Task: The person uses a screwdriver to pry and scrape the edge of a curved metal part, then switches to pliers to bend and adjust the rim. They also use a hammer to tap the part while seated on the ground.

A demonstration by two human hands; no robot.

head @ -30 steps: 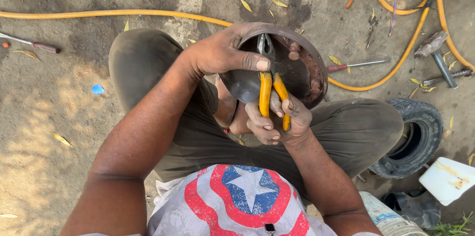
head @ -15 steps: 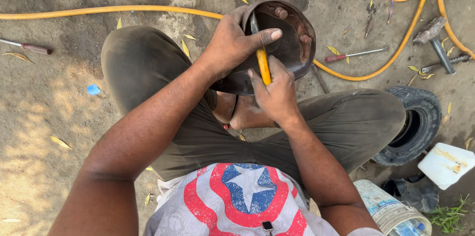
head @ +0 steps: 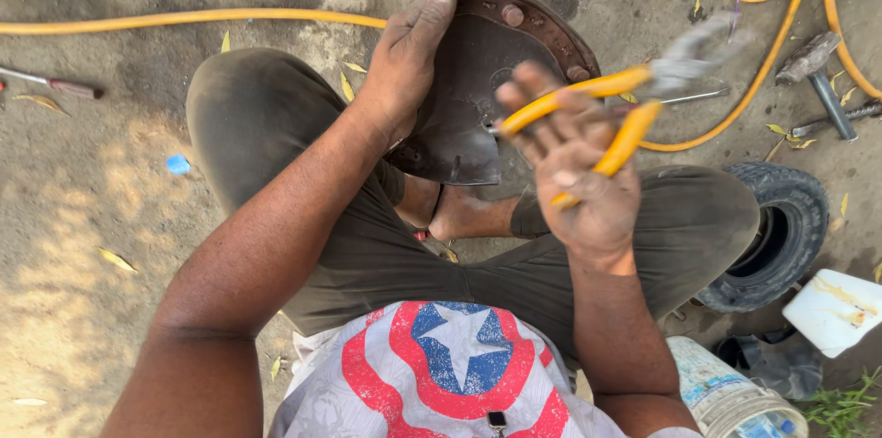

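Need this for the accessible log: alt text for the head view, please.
A seated person's left hand steadies a rusty round metal drum on the lap while the right hand holds yellow-handled pliers lifted clear of it. On the dirt ground lie an orange hose, a small black tyre and a hammer.

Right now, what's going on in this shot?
A person sits cross-legged on the dirt ground. The left hand grips the rim of a rusty round metal brake plate, propped upright on the lap. The right hand holds yellow-handled pliers lifted beside the plate, jaws blurred. A yellow hose, hammer, screwdriver and small tyre lie around.
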